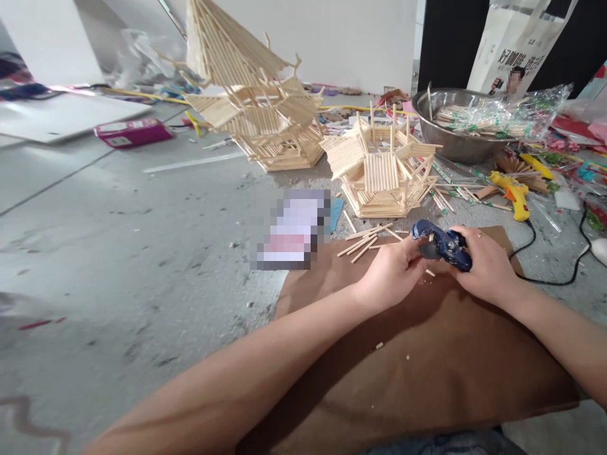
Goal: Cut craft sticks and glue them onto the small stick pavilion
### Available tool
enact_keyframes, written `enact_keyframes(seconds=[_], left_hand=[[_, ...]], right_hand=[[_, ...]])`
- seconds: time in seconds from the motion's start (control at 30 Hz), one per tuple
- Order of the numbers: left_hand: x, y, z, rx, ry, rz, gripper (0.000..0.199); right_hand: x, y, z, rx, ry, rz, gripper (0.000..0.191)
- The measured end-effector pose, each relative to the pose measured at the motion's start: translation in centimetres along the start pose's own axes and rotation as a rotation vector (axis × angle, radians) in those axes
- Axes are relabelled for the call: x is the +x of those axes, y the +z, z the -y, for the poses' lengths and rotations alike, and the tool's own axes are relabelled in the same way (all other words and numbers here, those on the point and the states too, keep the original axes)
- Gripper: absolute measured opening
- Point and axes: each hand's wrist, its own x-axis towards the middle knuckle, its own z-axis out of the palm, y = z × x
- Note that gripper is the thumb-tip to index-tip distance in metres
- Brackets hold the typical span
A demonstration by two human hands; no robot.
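A dark blue hand cutter [443, 245] is held above the brown sheet [427, 373]. My right hand [486, 262] is wrapped round its handles. My left hand [393, 272] is closed beside the cutter's jaws, its fingertips pinching a small piece of wooden stick [431, 238] at the blade. Loose wooden sticks [363, 243] lie just beyond my left hand, and short cut bits [379, 345] are scattered on the sheet. Behind the hands stands a small stick-built structure [382, 177], open at the top.
A taller stick pagoda [270, 120] stands behind at centre-left. A phone [294, 230] lies left of the sheet. At the right are a yellow glue gun [515, 194] with a black cord and a metal bowl [465, 148] of sticks. A pink-purple box [133, 133] lies at the left.
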Motion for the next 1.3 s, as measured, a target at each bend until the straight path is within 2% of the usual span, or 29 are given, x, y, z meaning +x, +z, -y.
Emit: enact_keyframes(seconds=[0.1, 0.33, 0.93, 1.3], left_hand=[[-0.04, -0.04, -0.1, 0.126, 0.057, -0.003, 0.015], [-0.08, 0.19, 0.39, 0.186, 0.122, -0.02, 0.017], [-0.04, 0.04, 0.48, 0.274, 0.156, -0.002, 0.016], [0.03, -0.04, 0.33, 0.236, 0.15, 0.038, 0.018]], right_hand=[[-0.01, -0.03, 0.09, -0.005, -0.012, -0.004, 0.042], [-0.1, 0.0, 0.2, 0.0, -0.038, -0.009, 0.042], [-0.09, -0.06, 0.13, -0.039, -0.066, -0.02, 0.036], [-0.27, 0.18, -0.08, -0.07, 0.01, 0.032, 0.034]])
